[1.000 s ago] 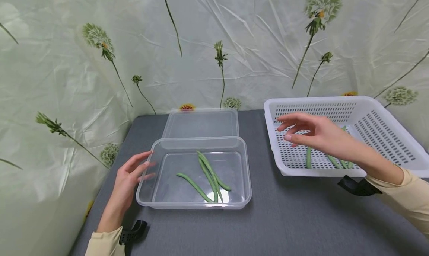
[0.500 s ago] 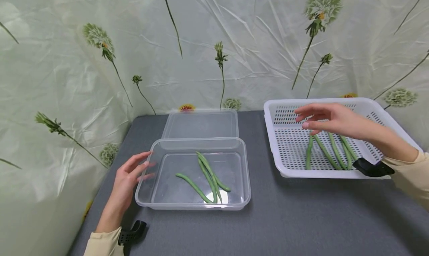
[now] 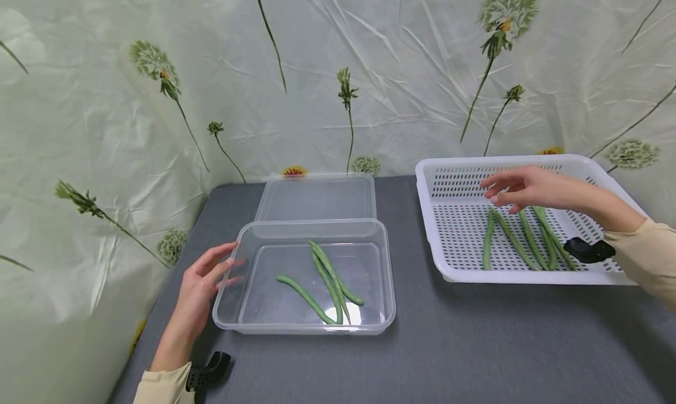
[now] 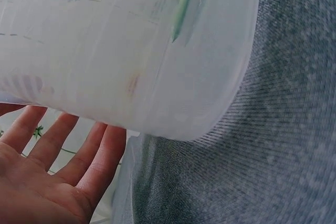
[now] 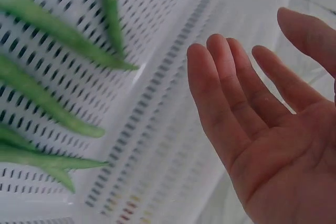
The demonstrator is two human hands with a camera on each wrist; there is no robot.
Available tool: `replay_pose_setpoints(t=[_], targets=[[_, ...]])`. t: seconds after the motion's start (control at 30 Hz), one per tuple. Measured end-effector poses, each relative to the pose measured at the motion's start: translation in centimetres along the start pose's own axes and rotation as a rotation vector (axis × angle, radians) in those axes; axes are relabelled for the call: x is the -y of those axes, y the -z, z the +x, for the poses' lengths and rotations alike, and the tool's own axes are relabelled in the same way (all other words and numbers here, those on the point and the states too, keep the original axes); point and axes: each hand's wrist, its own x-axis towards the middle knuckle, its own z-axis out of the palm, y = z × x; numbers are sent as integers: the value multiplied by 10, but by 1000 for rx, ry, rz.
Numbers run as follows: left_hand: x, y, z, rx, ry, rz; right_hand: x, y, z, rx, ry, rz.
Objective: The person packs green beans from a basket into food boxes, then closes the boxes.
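Note:
A clear plastic container holds several green beans lying across its floor. My left hand rests its fingers against the container's left wall; the left wrist view shows those fingers fairly straight along the plastic. To the right, a white perforated basket has more green beans in it. Above that basket hovers my right hand, holding nothing, its fingers loosely bent. From the right wrist the palm looks bare, and the basket's beans lie apart from the fingertips.
A flat translucent lid lies behind the container, against the flower-patterned sheet. Dark grey cloth covers the table. A black band sits on the left wrist and another black band on the right.
My right hand has moved right over the white basket, uncovering more of the beans there. The left hand stays at the container, whose beans look the same.

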Motion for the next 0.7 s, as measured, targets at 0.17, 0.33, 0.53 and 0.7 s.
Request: replay_pose_setpoints(t=[0.17,0.33,0.53,0.7], targets=[[1,0,1,0,0,12,-19,2,4,36,-45,46],[3,1,1,4,-6,11,-37,3,8,80,-77,67],[4,2,1,5,-6,19,-56,3,12,124,-114,92],[3,0,1,-3,-3,32,-65,2,16,180,-179,105]])
